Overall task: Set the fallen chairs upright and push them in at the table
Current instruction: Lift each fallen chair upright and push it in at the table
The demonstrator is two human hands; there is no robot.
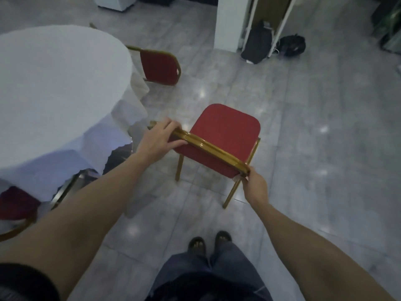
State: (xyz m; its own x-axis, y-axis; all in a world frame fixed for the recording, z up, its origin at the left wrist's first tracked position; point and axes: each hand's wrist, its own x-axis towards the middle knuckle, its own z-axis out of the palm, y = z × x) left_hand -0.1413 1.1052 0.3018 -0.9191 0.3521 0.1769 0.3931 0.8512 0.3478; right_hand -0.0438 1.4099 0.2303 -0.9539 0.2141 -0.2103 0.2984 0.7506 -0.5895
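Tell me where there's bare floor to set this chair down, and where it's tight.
Bare floor: the wide tiled stretch right of the held chair, reaching back to the dark bags at the white pillar. There is also a patch between the held chair and the far chair. Crowded: left, where the tablecloth drapes down and another chair is tucked in, close by the left hand.

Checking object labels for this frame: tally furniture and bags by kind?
Red chairs: 3: one held at its backrest by the left hand and right hand, one by the table's far side, one partly cut off at lower left
Tables with white cloth: 1
Dark bags on the floor: 2
Total: 6
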